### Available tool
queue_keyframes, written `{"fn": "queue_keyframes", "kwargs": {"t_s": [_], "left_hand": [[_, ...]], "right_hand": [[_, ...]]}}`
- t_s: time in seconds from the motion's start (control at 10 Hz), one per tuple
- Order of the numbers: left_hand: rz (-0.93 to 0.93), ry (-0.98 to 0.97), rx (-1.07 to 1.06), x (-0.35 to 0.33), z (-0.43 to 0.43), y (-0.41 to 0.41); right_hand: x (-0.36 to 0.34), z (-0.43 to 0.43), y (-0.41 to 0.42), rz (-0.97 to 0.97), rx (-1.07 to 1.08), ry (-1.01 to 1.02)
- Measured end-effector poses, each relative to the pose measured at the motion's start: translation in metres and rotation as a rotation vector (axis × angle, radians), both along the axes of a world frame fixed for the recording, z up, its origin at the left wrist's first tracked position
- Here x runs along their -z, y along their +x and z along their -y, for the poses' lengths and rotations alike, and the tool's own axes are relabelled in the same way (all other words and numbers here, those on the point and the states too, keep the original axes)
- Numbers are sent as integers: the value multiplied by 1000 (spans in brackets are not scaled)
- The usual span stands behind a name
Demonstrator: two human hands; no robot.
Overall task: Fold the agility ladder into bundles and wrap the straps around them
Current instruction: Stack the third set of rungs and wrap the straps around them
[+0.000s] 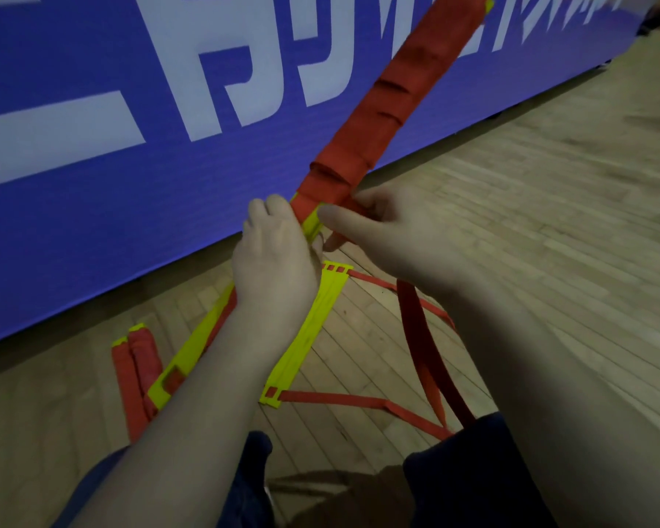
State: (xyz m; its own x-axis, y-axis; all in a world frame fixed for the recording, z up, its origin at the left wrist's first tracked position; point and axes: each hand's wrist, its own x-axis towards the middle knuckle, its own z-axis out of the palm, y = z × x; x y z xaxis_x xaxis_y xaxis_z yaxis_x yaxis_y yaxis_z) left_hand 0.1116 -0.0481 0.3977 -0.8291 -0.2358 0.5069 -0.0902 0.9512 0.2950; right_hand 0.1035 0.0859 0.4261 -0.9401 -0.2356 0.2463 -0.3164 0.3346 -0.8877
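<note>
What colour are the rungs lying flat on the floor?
The rungs are bright yellow; head view shows them.

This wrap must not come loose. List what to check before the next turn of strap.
1. Left hand grips the bundle at its lower end: ok.
2. Right hand pinches the strap close to the bundle: ok.
3. Wraps lie snug: not ok, several edges gape.
4. Wraps reach the lower end: not ok, yellow rung ends show bare.
5. Strap's hanging tail free of snags: cannot tell, it runs behind dark clothing.
</note>
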Motion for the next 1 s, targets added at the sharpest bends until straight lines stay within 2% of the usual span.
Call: {"fn": "queue_keyframes", "kwargs": {"t_s": [0.1, 0.2, 0.3, 0.4, 0.5, 0.6, 0.7, 0.8, 0.9, 1.0], "left_hand": [[-79, -173, -31, 9, -5, -3], [-159, -217, 37, 11, -7, -2], [-225, -40, 252, 9, -10, -1], [-182, 336, 478, 1, -15, 5], [-31, 816, 597, -9, -8, 1], [301, 1109, 734, -16, 9, -5], [634, 1187, 874, -7, 17, -7], [849, 1368, 1166, -2, 25, -5], [939, 1488, 1120, 0, 22, -1], [781, 1533, 878, -5, 8, 12]], "right_hand": [[6, 8, -1, -2, 175, -32], [9, 9, -6, 25, 280, -163], [4, 1, -6, 169, 221, -472], [0, -6, -9, 261, 146, -670], [3, -19, -18, 237, 104, -598], [6, -27, -20, 229, -32, -569], [7, -26, -17, 260, -136, -533], [9, -29, -20, 269, -225, -561], [11, -35, -25, 265, -380, -626], [13, -40, -27, 268, -440, -636]]}}
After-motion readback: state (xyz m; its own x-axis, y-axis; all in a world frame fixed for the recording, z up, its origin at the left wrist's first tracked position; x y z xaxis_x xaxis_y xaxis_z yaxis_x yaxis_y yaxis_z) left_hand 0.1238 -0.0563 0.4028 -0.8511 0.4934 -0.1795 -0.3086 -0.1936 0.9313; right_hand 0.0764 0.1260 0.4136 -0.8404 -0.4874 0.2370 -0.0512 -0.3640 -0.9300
